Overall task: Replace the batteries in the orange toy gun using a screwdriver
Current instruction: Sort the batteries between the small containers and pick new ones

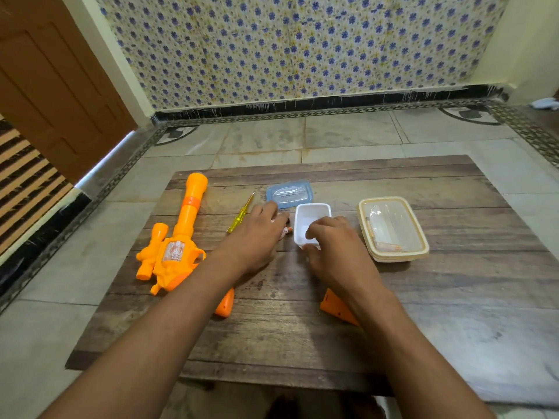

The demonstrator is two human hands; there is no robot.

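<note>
The toy gun (178,237) lies flat on the left part of the board (453,282), barrel pointing away from the person. Its grip end passes under the left forearm. The screwdriver (241,213), with a clear yellow handle, lies just right of the barrel, tip pointing away.

The left hand (257,234) rests palm down between the screwdriver and the white tub (313,225). Its fingers lie over small batteries (286,230), partly hidden; whether the fingers pinch them cannot be told. The right hand (335,246) grips the near wall of the tub, fingers curled over the rim and thumb outside.

A blue lid (289,193) lies just beyond the tub. A lidded clear box (393,229) with a cream rim stands to the right, apart from the tub. An orange cover (337,306) lies near the right forearm, partly hidden by it.
</note>
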